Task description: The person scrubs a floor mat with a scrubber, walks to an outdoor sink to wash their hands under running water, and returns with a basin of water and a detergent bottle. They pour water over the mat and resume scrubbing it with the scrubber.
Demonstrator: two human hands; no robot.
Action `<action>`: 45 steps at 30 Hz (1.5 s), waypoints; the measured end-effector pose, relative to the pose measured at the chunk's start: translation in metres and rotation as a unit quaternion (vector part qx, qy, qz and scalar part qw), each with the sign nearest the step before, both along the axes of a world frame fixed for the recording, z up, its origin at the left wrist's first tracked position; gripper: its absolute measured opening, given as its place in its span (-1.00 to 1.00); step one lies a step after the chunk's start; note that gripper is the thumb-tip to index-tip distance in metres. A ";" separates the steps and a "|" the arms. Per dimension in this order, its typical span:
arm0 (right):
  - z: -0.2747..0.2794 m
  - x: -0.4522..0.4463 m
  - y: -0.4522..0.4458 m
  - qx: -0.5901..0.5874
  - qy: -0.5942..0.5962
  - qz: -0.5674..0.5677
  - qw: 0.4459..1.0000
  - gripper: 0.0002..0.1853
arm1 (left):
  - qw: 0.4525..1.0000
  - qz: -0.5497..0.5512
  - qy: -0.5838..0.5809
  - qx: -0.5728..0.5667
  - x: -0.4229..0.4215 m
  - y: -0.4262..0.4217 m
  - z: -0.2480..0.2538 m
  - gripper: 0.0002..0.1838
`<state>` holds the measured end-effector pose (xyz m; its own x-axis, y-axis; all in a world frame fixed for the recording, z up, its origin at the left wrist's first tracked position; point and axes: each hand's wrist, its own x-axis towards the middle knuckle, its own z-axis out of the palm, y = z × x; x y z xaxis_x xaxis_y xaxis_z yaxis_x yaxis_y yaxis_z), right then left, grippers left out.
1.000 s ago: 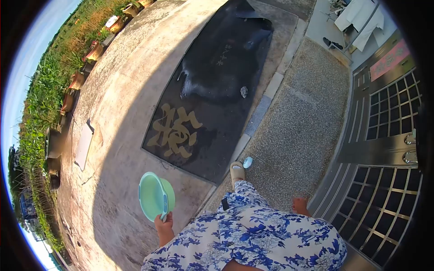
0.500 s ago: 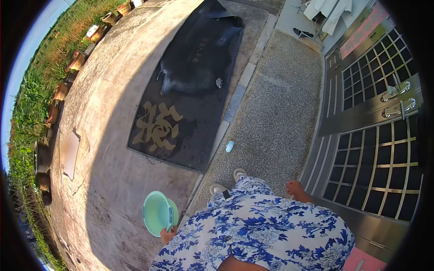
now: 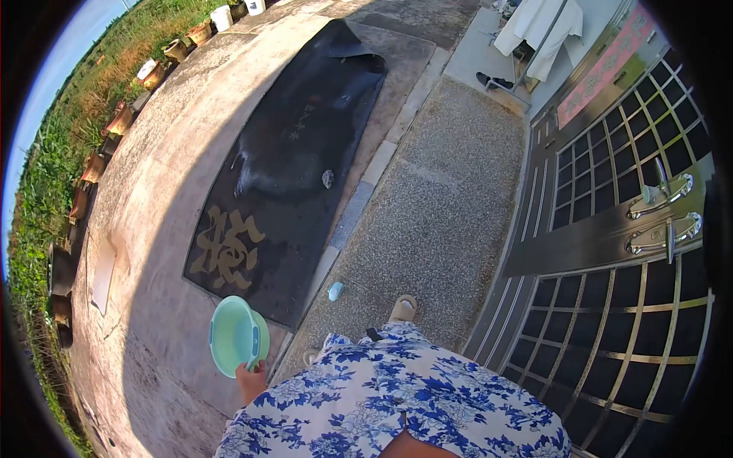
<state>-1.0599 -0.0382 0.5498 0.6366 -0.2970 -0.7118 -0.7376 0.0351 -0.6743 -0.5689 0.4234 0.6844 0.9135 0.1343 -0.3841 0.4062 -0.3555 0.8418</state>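
Observation:
My left hand (image 3: pixel 251 376) is closed on the rim of a pale green basin (image 3: pixel 234 336), which hangs tilted at my left side with its inside showing. My right hand is out of view; only a bit of bare skin shows at the bottom edge. Below me is blue and white floral clothing (image 3: pixel 412 389). A light sandal (image 3: pixel 404 308) is on the speckled paving, and to its left lies a small light blue object (image 3: pixel 335 291). Ahead, a black mat (image 3: pixel 282 153) with gold characters lies partly buckled, with a small crumpled thing (image 3: pixel 328 179) on it.
Metal doors with grid panels and handles (image 3: pixel 664 235) stand on the right. Potted plants (image 3: pixel 120 118) line the left edge beside greenery. A flat pale board (image 3: pixel 103 276) lies on the concrete. White cloth (image 3: pixel 538 34) hangs at the upper right, near dark shoes (image 3: pixel 495 81).
The view has shifted, so the doors show more fully and the mat sits further left. A sandalled foot has come forward on the paving. My right hand has left the view; my left still holds the basin.

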 end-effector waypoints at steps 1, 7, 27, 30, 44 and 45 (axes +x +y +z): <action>0.065 0.025 -0.010 -0.100 0.159 0.127 0.974 -0.64 | 1.000 0.002 0.004 0.010 -0.004 -0.011 -0.007 -0.60; 0.091 0.014 -0.159 -0.169 0.095 -0.089 0.977 -0.85 | 0.885 0.327 0.113 -0.311 0.034 -0.191 0.033 -0.57; 0.043 0.201 -0.453 -0.436 0.142 0.182 0.870 -0.78 | 0.898 0.293 0.169 -0.281 0.310 -0.599 0.030 -0.72; 0.047 0.228 -0.521 -0.437 0.122 0.182 0.873 -0.78 | 0.880 0.308 0.183 -0.312 0.367 -0.688 0.015 -0.71; 0.109 0.343 -0.857 -0.073 0.086 -0.563 0.819 -0.75 | 0.877 0.288 0.239 -0.301 0.399 -0.888 -0.004 -0.65; 0.111 0.355 -0.895 -0.076 0.057 -0.563 0.821 -0.72 | 0.898 0.257 0.219 -0.283 0.399 -0.895 -0.005 -0.66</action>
